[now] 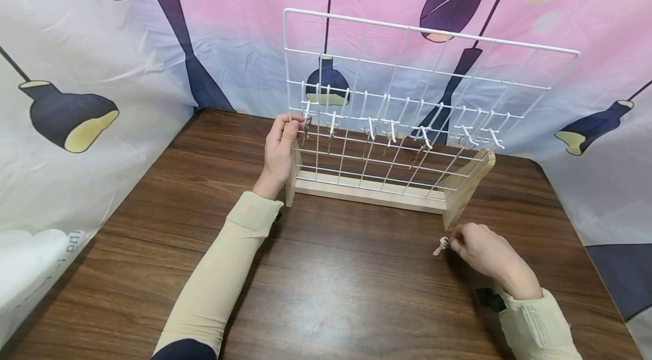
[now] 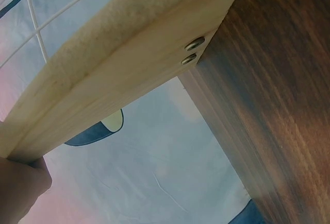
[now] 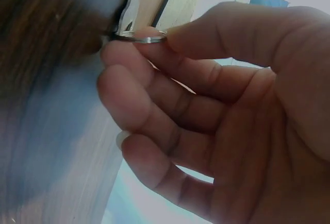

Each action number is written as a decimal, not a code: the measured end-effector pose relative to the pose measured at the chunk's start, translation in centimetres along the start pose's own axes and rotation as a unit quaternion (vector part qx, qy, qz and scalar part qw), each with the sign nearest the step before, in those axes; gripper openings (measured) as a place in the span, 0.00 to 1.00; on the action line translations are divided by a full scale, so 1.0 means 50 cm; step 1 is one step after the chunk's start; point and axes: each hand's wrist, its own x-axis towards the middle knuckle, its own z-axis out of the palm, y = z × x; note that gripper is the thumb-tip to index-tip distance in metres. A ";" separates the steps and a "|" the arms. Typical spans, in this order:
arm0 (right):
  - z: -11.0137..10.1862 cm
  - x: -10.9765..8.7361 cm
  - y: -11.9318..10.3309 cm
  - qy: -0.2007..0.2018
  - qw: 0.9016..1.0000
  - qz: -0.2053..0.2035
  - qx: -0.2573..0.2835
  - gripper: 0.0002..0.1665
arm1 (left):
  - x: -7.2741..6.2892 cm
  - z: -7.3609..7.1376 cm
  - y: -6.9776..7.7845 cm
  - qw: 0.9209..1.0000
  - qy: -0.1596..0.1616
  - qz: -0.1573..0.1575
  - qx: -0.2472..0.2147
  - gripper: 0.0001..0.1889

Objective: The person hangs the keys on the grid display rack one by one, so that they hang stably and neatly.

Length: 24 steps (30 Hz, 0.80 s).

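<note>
A white wire grid rack [image 1: 431, 30] on a wooden stand is upright on the table, and several white hooks [image 1: 370, 129] project from it. Small keys on rings hang from several of these hooks. My left hand [image 1: 279, 148] grips the upper part of the stand's left wooden side [image 2: 118, 59], thumb in front. Near the foot of the right wooden side [image 1: 471, 187], my right hand [image 1: 489, 252] pinches a metal key ring [image 3: 149, 40] between thumb and index finger. Keys [image 1: 440, 246] dangle from that ring, low over the table; the other fingers curl loosely.
The brown wood-grain table [image 1: 326, 292] extends in front of the rack. Behind it hangs a printed cloth [image 1: 244, 26] with lamp shapes. A white plastic-looking bundle [image 1: 30, 269] lies at the left edge. The stand's wooden crossbar [image 1: 372, 193] runs low between its sides.
</note>
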 end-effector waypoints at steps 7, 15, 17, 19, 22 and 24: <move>0.000 0.000 0.003 0.001 1.000 0.006 0.005 0.04 | 0.001 0.000 -0.001 1.000 0.000 0.005 -0.003 0.13; -0.002 0.002 0.005 0.001 1.000 0.009 -0.001 0.04 | 0.001 0.000 0.000 1.000 0.001 0.002 -0.003 0.13; -0.003 0.003 0.005 0.004 1.000 0.009 0.001 0.04 | 0.000 0.000 0.000 1.000 0.002 0.002 -0.003 0.13; -0.003 0.003 0.005 0.008 1.000 0.011 0.004 0.04 | 0.000 0.000 -0.001 1.000 0.003 0.002 -0.004 0.13; -0.002 0.002 0.004 0.015 1.000 0.014 0.007 0.04 | 0.000 0.000 -0.001 1.000 0.002 0.002 -0.006 0.13; -0.002 0.002 0.003 0.023 1.000 0.014 0.009 0.04 | 0.000 0.000 -0.001 1.000 0.001 0.002 -0.007 0.13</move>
